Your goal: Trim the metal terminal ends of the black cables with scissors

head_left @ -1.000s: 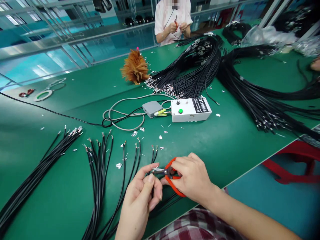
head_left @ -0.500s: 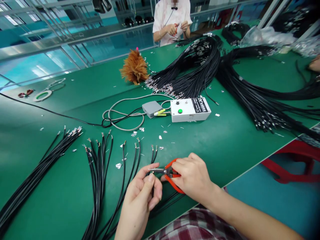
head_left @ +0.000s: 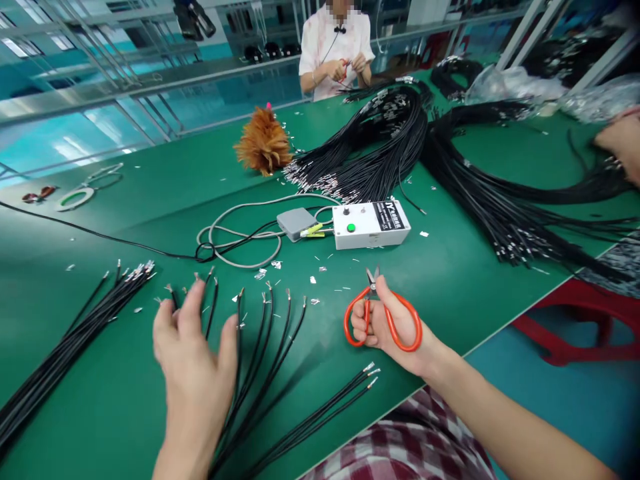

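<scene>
Head view, clock taken from its middle: at five o'clock, the nearest edge is filled by a plaid cloth (head_left: 400, 440). At six, three loose cables (head_left: 325, 408) are laid slantwise, bare ends pointed up to the right. Over to eight, where the left hand (head_left: 195, 353) is caught in a blur, fingers spread and thumb well parted from them! It is held over the fan of black cables (head_left: 271, 313) at seven; whether any are touched cannot be told. Between four and five, the orange-handled scissors (head_left: 373, 288) are gripped in the right hand (head_left: 379, 327), loops hooked by curled fingers and thumb, blades parted in a narrow V aimed at twelve. Between eight and nine, a tied-looking cable bundle (head_left: 75, 353) is stretched along the green tabletop (head_left: 450, 293). White scraps (head_left: 313, 280) are scattered just below centre. Farther on, a white box (head_left: 373, 230) is set at three, a feather duster (head_left: 263, 143) at eleven, and a great heap of cables (head_left: 380, 147) is piled at one. Farthest, at twelve, red-handled cutters are held by a co-worker (head_left: 333, 50).
</scene>
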Demonstrator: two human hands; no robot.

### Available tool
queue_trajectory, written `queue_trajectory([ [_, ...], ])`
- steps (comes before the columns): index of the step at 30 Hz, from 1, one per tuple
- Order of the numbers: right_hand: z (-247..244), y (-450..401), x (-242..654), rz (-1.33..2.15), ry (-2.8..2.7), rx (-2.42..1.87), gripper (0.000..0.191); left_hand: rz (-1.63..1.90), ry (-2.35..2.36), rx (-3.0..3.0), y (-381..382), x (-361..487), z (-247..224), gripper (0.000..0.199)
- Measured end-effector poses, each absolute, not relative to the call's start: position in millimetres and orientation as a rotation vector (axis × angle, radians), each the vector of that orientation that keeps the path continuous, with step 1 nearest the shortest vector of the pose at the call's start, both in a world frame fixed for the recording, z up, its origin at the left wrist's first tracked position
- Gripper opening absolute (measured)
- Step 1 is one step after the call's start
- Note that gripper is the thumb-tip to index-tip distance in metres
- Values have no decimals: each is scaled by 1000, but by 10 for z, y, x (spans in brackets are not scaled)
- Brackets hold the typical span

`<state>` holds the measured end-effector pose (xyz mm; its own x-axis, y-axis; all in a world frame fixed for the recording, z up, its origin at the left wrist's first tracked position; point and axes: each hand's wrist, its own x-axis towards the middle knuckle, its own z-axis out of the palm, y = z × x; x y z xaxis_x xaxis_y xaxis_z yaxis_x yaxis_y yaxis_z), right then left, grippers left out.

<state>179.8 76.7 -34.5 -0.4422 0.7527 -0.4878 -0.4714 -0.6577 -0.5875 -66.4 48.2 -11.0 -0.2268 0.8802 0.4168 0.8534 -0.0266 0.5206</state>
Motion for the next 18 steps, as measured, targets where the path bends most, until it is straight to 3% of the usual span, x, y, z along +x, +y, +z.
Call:
queue_trajectory([
  [3,-369,762,1801,2054,-411,-986,61,791,1624,2297,255,-353,-256,22],
  [5,-382,753,1800,2024,-396,-975,59,558,1369,2264,62,-117,-345,22],
  [11,-420,732,1842,1960,-495,-972,55,155,1479,2318,-136,-215,-366,20],
  [15,-456,740,1829,1953,-497,-984,55,90,1589,2356,-22,-471,-414,17],
  [18,-459,739,1816,1922,-476,-989,53,86,1934,2382,135,-618,-492,15],
])
